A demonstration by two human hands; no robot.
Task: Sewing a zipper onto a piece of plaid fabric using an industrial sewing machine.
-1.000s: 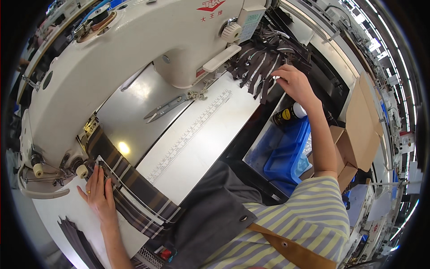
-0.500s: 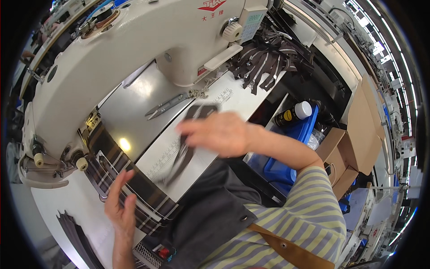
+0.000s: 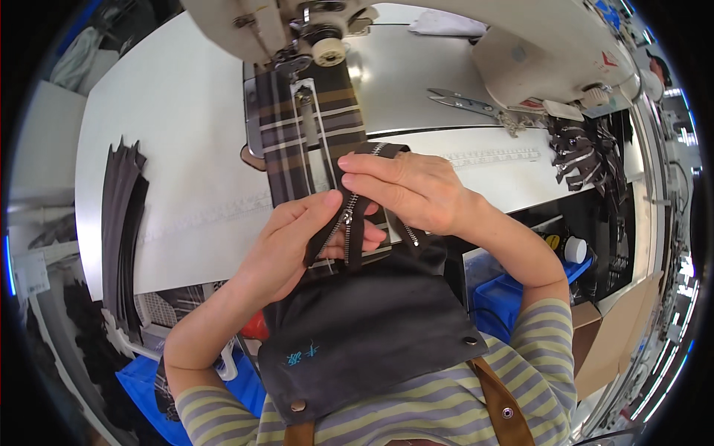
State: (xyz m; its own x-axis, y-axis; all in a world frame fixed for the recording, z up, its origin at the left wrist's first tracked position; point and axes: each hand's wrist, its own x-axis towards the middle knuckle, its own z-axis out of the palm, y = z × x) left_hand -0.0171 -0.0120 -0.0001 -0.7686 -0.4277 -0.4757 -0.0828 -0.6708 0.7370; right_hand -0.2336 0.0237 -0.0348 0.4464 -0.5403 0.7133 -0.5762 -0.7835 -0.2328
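Observation:
A dark zipper (image 3: 348,217) with silver metal teeth is held between my two hands, its slider hanging between them. My left hand (image 3: 286,241) pinches one side of the tape, thumb on top and fingers behind. Curled over the upper part of the zipper is my right hand (image 3: 420,189), its fingertips pressed together on the tape. Beneath the hands lies a strip of brown, black and white plaid fabric (image 3: 279,160), running up under the needle area of a sewing machine (image 3: 327,50). A narrow light-edged slot shows along the fabric's middle.
A bundle of dark strips (image 3: 123,215) hangs over the table's left edge. Thread snips (image 3: 465,102) lie on the machine bed. More zippers (image 3: 587,152) are heaped at the right, above a blue bin (image 3: 494,297), a white-capped bottle (image 3: 574,250) and a cardboard box (image 3: 617,327).
My right hand has come from the right side to the plaid fabric, bringing the zipper. My left hand, open beside the fabric before, now grips the zipper too. The head view has turned left.

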